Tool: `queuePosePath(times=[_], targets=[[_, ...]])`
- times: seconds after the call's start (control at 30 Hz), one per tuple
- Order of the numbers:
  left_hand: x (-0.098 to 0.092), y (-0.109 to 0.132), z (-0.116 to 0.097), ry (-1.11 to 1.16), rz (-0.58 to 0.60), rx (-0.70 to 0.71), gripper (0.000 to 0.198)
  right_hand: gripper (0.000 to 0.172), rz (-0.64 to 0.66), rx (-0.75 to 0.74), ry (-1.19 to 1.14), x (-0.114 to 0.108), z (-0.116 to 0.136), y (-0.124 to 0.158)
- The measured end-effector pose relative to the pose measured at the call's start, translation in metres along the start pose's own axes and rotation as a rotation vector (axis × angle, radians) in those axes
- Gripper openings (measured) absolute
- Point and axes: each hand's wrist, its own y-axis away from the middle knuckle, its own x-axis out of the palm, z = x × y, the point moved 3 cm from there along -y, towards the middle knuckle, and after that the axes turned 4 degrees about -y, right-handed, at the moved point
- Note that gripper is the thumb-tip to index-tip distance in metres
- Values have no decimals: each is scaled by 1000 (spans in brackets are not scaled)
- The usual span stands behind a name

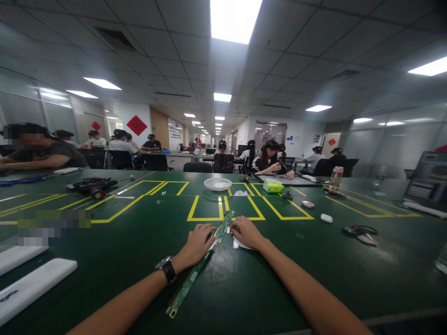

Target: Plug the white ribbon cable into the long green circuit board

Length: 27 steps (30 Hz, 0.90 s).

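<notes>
Table (104,260): dark green top marked with yellow tape boxes, running far back.
White slabs (33,284): two long flat pieces lie side by side at the near left edge, well apart from both hands.
Left co-worker (45,156): a seated person leans on folded arms at the far left edge.
Power screwdriver (92,186): black and red, lying on its side beyond the yellow lines.
Wristwatch (167,269): dark strap on the left wrist.
Left hand (197,242): palm down, fingers curled closed over the circuit board strip, pinning it to the table.
Circuit board strip (185,288): long, narrow and green, lying flat on a diagonal from the near centre up to the yellow box, passing under the left hand and between the two hands.
Clear dish (217,184): shallow and round, further back in the middle.
White wipe (237,244): crumpled, peeking out beneath the right hand, just beside the strip.
Right hand (247,232): palm down on the wipe, fingers bent toward the strip's edge; I cannot tell whether they pinch anything.
Green box (273,187): pale lid, right of the dish.
Far co-worker (268,160): a seated person bends over work across the table.
White oval piece (326,218): alone on the green top.
Black-handled tool (359,230): perhaps scissors, lying flat at right.
</notes>
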Motion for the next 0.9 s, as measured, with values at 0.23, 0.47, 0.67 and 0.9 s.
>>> queuePosePath(times=[0.23,0.47,0.67,0.9], targets=[[9,1,4,-75,73,22,40,17,11,147,62,2,-5,-1],[2,5,-7,-36,48,108,32,24,-17,183,68,7,-1,1],[-1,4,-9,-4,-22,61,32,21,25,91,-50,11,21,3],[6,3,-1,-65,-3,-16,46,19,23,4,-128,13,39,3]])
